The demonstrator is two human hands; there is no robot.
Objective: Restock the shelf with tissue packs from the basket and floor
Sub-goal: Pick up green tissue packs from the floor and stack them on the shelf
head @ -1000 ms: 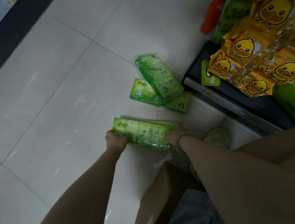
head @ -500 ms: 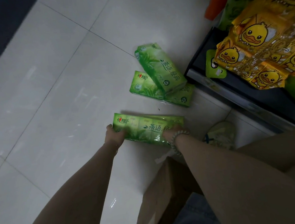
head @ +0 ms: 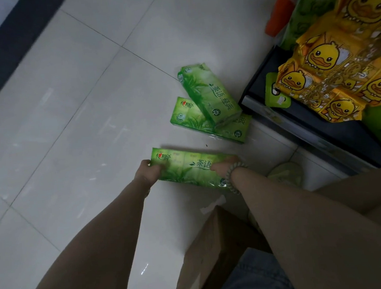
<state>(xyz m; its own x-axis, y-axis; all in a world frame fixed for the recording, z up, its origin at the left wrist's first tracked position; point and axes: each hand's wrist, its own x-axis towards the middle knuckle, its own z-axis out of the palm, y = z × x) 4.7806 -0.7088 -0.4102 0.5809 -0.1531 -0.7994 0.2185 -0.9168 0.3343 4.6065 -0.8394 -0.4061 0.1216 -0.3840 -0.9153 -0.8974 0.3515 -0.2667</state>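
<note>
Held pack: a long green tissue pack (head: 193,167) is held crosswise between both hands, low over the tiled floor (head: 81,130); whether its underside touches the tiles cannot be told.
Left hand: the left hand (head: 147,171) is wrapped round the pack's left short end, beside the printed logo, with one digit laid on the top face.
Right hand: the right hand (head: 223,168) is closed over the pack near its right end, with fingers (head: 217,165) laid on the top face beside the printed characters; a bead bracelet (head: 234,175) is worn at the wrist.
Pack and fingers: the middle stretch of the pack is left bare between the two grips; the far right corner is hidden by the right wrist.
Loose packs: two more green packs are seen on the floor just beyond the held one, apart from it; the upper pack (head: 210,95) is laid tilted across the lower pack (head: 190,119).
Shelf: the dark bottom shelf (head: 320,129) is seen to the right, near the loose packs, and is loaded with yellow duck-print packs (head: 329,65).
Near the body: a brown cardboard box (head: 216,251) is seen below the arms, and a pale shoe (head: 285,173) just right of the right wrist.
</note>
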